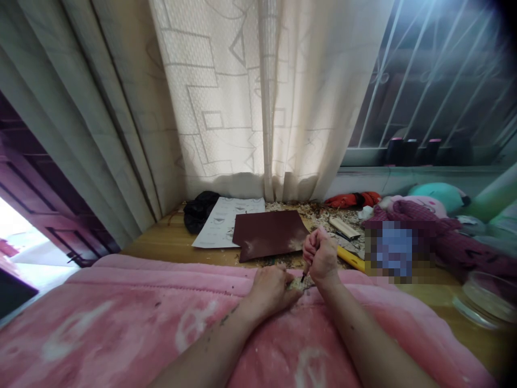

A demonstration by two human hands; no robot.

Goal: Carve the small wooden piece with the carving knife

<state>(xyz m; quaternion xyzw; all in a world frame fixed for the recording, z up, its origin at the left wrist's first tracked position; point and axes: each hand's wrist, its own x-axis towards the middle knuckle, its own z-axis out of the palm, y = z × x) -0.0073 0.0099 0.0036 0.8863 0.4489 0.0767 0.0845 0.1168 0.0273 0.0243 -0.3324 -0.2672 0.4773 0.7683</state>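
My right hand (321, 256) is closed in a fist around a small tool (305, 271) with a wooden-looking handle and a dark tip that points down. The tip meets a small pale, rough piece (298, 284) at the edge of the pink blanket (161, 302). From the left, my left hand (272, 288) grips that piece, its thumb along the near side and its fingers curled at the far side. What the piece is cannot be made out.
Beyond the hands, a brown sheet (270, 231) and a white printed sheet (216, 223) lie on the wooden table (161, 245). Shavings (319, 215), a pale block (344, 227) and a yellow object (350, 258) lie behind my right hand. A clear bowl (487, 296) stands right.
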